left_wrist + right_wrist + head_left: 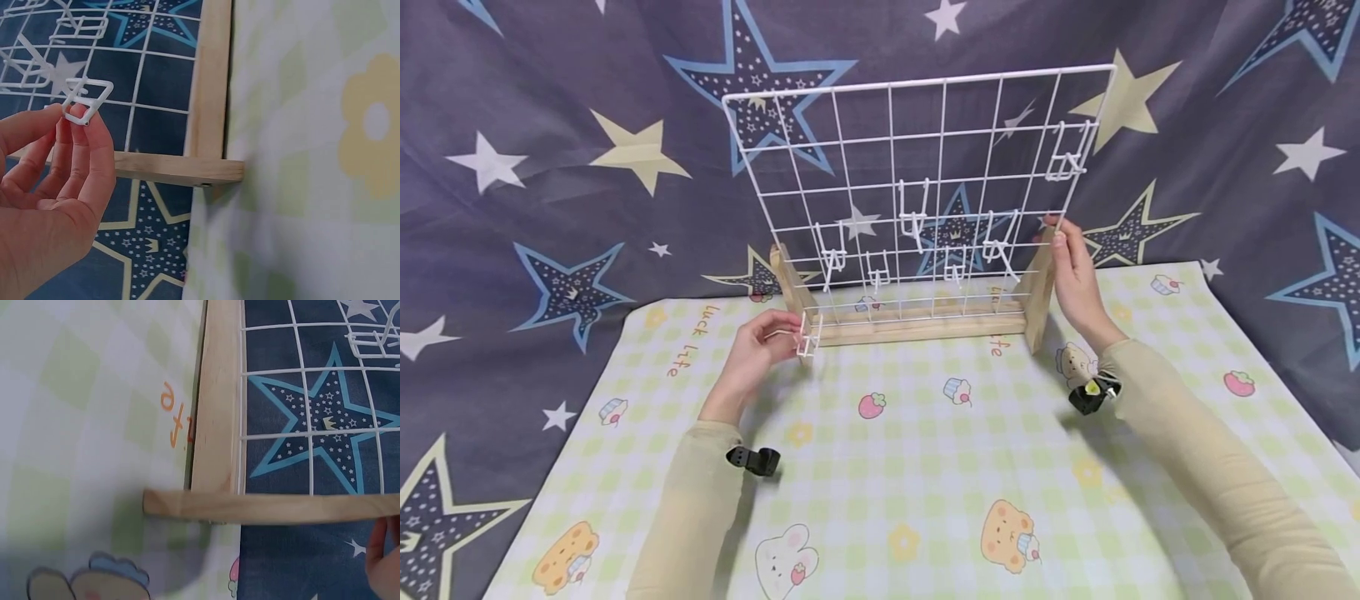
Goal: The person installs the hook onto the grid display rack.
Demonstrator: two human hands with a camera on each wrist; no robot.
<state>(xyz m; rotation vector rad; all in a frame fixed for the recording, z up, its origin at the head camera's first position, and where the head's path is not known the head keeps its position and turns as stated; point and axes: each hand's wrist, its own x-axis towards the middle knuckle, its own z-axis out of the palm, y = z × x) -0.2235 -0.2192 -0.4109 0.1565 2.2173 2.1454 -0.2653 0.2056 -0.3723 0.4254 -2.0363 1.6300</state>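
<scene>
My left hand [752, 354] pinches a small white wire hook [97, 82] between thumb and fingers, low at the left end of the rack. In the left wrist view the hook's square loop points up from the fingertips. A white wire grid [917, 82] leans back in a wooden stand [925, 331]. My right hand [1078, 283] holds the stand's right side piece near its top, with the thumb in front; the other fingers are partly hidden behind it. Only part of that hand [386, 565] shows in the right wrist view.
Several white wire hooks hang on the grid, including one at the upper right [1064, 165] and one near the middle [913, 223]. A checked cloth [865, 475] with cartoon prints covers the table. Behind the rack hangs a dark star-patterned curtain [625, 67].
</scene>
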